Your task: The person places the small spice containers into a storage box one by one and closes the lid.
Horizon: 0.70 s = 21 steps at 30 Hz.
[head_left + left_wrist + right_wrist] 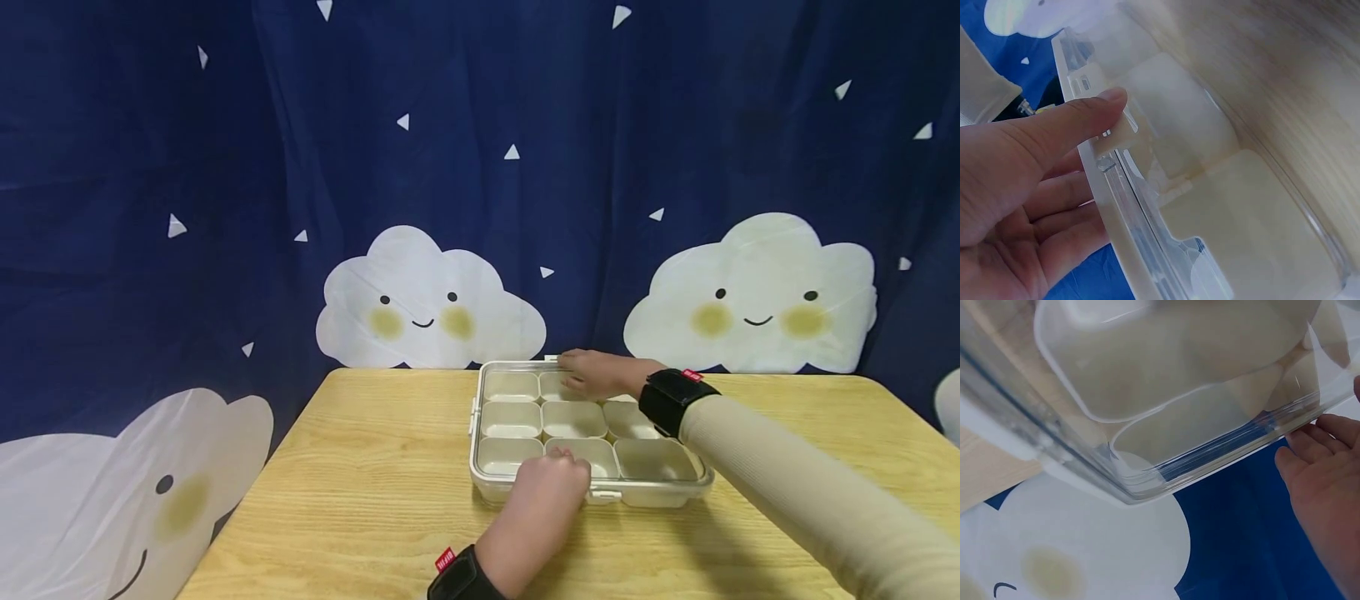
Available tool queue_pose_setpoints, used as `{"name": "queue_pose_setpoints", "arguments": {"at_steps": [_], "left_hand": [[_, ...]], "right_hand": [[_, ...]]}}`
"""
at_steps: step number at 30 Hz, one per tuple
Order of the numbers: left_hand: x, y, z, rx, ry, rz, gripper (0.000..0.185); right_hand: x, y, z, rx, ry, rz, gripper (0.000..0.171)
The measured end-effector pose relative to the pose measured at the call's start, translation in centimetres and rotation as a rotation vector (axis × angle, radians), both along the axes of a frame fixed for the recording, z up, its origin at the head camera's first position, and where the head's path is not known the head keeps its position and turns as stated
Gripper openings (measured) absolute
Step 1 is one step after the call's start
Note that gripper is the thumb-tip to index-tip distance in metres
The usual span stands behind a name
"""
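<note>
A cream storage box [656, 493] with a clear lid stands on the table. Several small rounded cups [573, 419] show through the lid in rows. My left hand [543, 500] is at the front edge. Its thumb presses on a cream latch [1116, 134], while the other fingers reach over the lid's rim. At the far edge, my right hand [596, 373] grips the box, fingers [1310, 447] against the outer side of the rim. My right forearm crosses above the box's right side and hides some cups.
Another front latch [603, 495] sits right of my left hand, and a side latch [472, 417] is on the left wall. The wooden table [360, 467] extends around the box. Behind it hangs a dark blue curtain [465, 183] with white clouds.
</note>
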State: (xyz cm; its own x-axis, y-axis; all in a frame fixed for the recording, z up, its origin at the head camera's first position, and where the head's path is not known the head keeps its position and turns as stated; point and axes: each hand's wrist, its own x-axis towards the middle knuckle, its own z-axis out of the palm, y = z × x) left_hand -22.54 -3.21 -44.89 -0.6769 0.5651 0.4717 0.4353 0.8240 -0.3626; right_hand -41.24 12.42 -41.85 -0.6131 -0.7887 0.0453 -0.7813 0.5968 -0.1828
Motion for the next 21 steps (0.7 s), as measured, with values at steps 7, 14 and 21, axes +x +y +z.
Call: {"name": "queue_pose_setpoints", "arguments": {"at_steps": [7, 14, 21], "left_hand": [[-0.11, -0.13, -0.06, -0.002, -0.010, 0.002, 0.017], [-0.04, -0.23, 0.02, 0.005, -0.026, 0.013, 0.016], [0.02, -0.12, -0.05, 0.000, -0.014, -0.004, 0.016]], "right_hand": [[-0.24, -0.22, -0.04, -0.055, -0.038, -0.037, 0.036], [-0.57, -0.76, -0.02, -0.027, -0.038, -0.052, 0.041], [-0.73, -0.99, 0.07, 0.001, -0.036, -0.087, 0.040]]}}
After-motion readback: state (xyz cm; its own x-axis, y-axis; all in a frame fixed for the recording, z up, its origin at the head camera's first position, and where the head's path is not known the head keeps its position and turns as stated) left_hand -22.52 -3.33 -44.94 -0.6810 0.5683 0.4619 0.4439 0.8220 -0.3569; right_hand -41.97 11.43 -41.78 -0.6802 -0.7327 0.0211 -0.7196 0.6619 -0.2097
